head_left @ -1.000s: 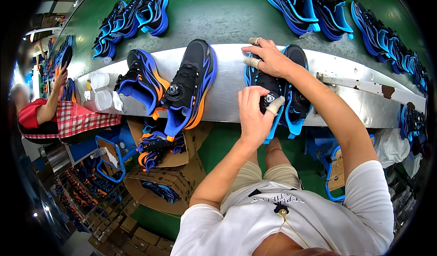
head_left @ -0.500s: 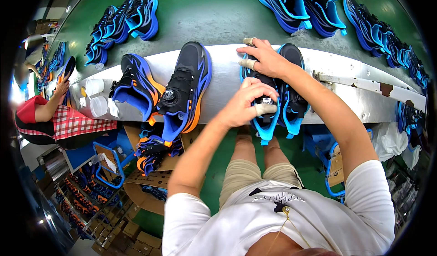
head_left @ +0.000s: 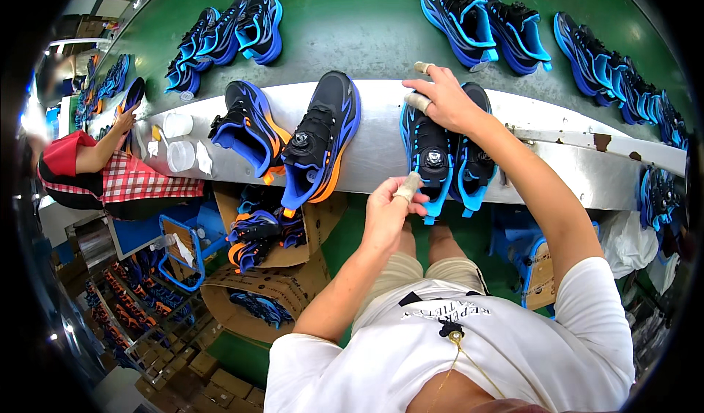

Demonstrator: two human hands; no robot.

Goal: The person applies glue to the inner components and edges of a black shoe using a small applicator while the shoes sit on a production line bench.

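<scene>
Steadying black-and-blue dial-laced sneaker on grey metal ledge | right hand spread flat over its toe | left hand pinched near heel, empty | light, soft upper, stiff sole; grip sole edges

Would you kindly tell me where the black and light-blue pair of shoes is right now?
In the head view, the black and light-blue pair lies right of centre on the metal ledge, under the right hand, with the left hand at its near end.
</scene>
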